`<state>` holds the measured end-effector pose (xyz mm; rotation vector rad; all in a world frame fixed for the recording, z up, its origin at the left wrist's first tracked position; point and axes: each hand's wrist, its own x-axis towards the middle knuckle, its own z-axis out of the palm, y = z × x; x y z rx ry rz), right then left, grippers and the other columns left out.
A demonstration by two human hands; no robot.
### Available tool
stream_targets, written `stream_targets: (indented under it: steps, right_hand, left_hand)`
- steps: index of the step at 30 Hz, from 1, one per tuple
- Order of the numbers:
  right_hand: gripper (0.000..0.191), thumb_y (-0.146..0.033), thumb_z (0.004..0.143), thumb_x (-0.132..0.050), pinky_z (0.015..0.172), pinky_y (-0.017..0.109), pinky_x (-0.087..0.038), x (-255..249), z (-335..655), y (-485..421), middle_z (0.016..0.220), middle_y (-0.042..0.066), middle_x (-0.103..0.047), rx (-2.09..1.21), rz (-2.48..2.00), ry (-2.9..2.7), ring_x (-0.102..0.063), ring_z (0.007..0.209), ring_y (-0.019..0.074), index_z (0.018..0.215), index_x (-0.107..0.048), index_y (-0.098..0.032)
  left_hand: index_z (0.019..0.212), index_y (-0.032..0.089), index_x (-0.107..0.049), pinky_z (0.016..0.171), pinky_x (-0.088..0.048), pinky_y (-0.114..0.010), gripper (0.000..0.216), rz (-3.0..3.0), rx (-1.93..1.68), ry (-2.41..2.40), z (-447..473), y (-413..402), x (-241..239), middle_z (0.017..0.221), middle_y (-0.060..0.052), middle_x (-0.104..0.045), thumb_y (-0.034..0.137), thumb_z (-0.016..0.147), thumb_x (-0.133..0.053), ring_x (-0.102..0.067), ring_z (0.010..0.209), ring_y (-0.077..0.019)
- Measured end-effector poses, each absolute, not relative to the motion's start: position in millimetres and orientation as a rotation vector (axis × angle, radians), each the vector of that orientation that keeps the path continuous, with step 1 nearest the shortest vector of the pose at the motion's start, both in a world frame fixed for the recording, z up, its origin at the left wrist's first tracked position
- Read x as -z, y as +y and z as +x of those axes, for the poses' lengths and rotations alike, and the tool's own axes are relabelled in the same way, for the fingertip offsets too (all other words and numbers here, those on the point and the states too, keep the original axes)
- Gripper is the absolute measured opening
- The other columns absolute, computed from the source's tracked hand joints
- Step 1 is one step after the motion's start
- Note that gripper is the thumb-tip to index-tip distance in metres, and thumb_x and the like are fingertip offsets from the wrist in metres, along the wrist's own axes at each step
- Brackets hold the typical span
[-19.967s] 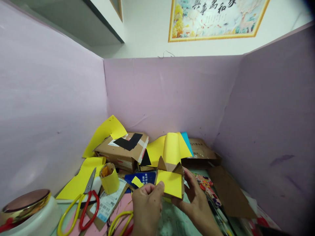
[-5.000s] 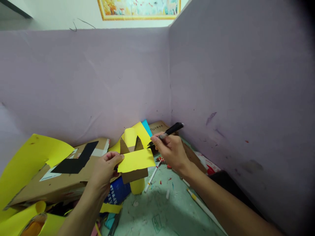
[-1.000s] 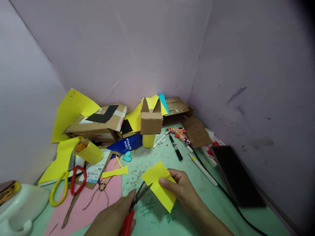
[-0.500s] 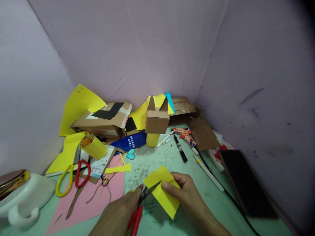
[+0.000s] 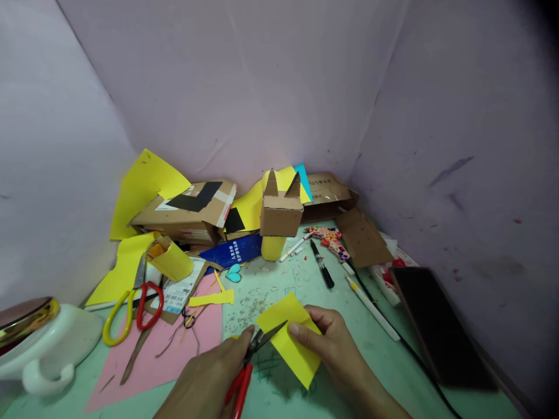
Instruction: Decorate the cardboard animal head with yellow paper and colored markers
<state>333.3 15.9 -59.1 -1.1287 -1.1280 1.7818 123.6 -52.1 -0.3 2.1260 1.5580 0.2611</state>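
Note:
My left hand (image 5: pixel 207 372) is closed around red-handled scissors (image 5: pixel 244 381), whose dark blades lie across the upper part of a yellow paper piece (image 5: pixel 303 356). Pinched between thumb and fingers of my right hand (image 5: pixel 339 340), that paper is held just over the tabletop, with a faint crease in it. My thumb presses on its face close to the blade tip. Most of the scissor handles are hidden by my left hand. Beyond the paper stands a cardboard block with two pointed ears (image 5: pixel 282 220), set on a yellow paper tube (image 5: pixel 273 248).
A second pair of scissors (image 5: pixel 151 305), with red and yellow handles, lies left over pink paper (image 5: pixel 144 372). A white mug-like object (image 5: pixel 74 334) is at far left. On the right are a phone (image 5: pixel 441 326), a black pen (image 5: pixel 322 265), a white marker (image 5: pixel 373 308) and a cable.
The camera view has turned slightly left, so the background sits a little further right. Both hands, the scissors and the paper keep nearly the same position.

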Motion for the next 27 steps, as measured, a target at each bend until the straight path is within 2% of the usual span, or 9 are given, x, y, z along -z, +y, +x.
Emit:
stream_targets:
  steps: [6,12,18,23,27]
  right_hand:
    - [0.045,-0.05,0.062,-0.076,0.052,0.025,-0.041,62.2,334.0,15.7,0.066,0.007,-0.066,-1.771,-1.106,-1.153,-0.057,0.056,0.0141,0.077,-0.068,-0.008]
    - [0.048,-0.052,0.059,-0.076,0.052,0.025,-0.042,61.2,333.0,14.6,0.066,0.008,-0.067,-1.781,-1.118,-1.135,-0.057,0.055,0.0143,0.075,-0.067,-0.008]
    - [0.049,-0.053,0.058,-0.077,0.053,0.025,-0.042,58.6,333.3,15.5,0.067,0.009,-0.067,-1.805,-1.106,-1.116,-0.058,0.057,0.0149,0.076,-0.067,-0.008]
    - [0.048,-0.052,0.059,-0.076,0.052,0.025,-0.042,59.7,333.7,14.5,0.067,0.009,-0.067,-1.806,-1.112,-1.134,-0.058,0.056,0.0149,0.077,-0.067,-0.008]
    - [0.049,-0.052,0.059,-0.076,0.052,0.025,-0.042,61.6,334.3,13.6,0.066,0.008,-0.067,-1.793,-1.115,-1.132,-0.058,0.055,0.0146,0.077,-0.068,-0.008]
  left_hand:
    - [0.137,0.015,-0.042,0.079,-0.053,-0.028,0.057,2.171,-0.242,1.564,125.2,-52.4,-0.7,0.122,-0.012,-0.065,0.024,0.08,-0.044,-0.066,0.099,-0.0244]
    - [0.133,0.02,-0.046,0.077,-0.054,-0.026,0.057,2.219,-0.326,1.559,122.6,-50.8,8.9,0.114,-0.009,-0.069,0.021,0.076,-0.047,-0.068,0.094,-0.0229]
    - [0.125,0.024,-0.053,0.06,-0.057,-0.024,0.051,2.31,-0.452,1.521,116.6,-45.3,30.0,0.091,-0.006,-0.075,0.027,0.075,-0.045,-0.072,0.072,-0.0219]
    - [0.119,0.025,-0.059,0.071,-0.056,-0.024,0.04,2.142,-0.381,1.593,124.5,-45.2,11.5,0.091,-0.005,-0.075,0.026,0.081,-0.044,-0.071,0.079,-0.0208]
    - [0.11,0.026,-0.064,0.067,-0.055,-0.022,0.034,2.022,-0.382,1.542,133.1,-42.1,-4.4,0.082,-0.003,-0.075,0.029,0.082,-0.045,-0.07,0.072,-0.0199]
